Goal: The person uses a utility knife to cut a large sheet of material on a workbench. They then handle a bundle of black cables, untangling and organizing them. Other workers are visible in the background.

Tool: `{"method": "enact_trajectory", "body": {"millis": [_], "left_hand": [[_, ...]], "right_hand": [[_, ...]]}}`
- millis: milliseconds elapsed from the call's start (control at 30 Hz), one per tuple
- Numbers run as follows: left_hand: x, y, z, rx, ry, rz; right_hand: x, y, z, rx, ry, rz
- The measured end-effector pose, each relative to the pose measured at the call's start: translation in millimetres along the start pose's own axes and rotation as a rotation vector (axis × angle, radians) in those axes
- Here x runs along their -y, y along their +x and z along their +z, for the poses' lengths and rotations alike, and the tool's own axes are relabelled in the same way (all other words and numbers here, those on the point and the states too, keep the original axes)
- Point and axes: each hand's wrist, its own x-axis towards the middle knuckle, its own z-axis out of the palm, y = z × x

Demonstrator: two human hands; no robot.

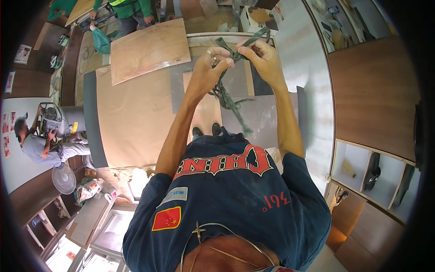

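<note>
A tangle of dark green strapping or cord (234, 108) hangs from between my hands, with loose, frayed lengths dangling over the floor in front of my body. My left hand (210, 70) is closed on the strapping near a knotted part, thumb against fingers. Just to the right, my right hand (263, 61) grips another part of it, and a short end sticks up above the fingers. My shoes (216, 129) show below, on pale sheeting.
Boards and sheets (127, 118) cover the floor. A co-worker (38, 149) at the left handles a machine (68, 120). Another person (127, 13) in green stands beyond a plywood panel (149, 50). Wooden cabinets with open cubbies (349, 158) line the right, and a white box (253, 20) lies ahead.
</note>
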Motion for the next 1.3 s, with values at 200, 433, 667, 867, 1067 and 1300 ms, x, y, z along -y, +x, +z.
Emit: {"method": "enact_trajectory", "body": {"millis": [200, 433, 667, 867, 1067, 1300], "left_hand": [[-4, -5, 7, -0.013, 0.152, 0.041], [4, -7, 5, -0.087, 0.182, 0.021], [-5, -7, 6, -0.095, 0.206, 0.074], [-8, -7, 12, -0.134, 0.207, 0.128], [-6, -14, 13, -0.134, 0.177, 0.052], [-17, -22, 12, -0.051, 0.275, -0.111]], "right_hand": [[7, 6, -2, 0.079, -0.002, 0.092], [25, 1, 15, -0.389, 0.335, -0.219], [21, -22, 27, -0.126, -0.343, -0.255], [19, -23, 29, -0.210, -0.303, -0.218], [21, -28, 24, -0.103, -0.323, -0.176], [21, -26, 6, 0.156, -0.206, -0.057]]}}
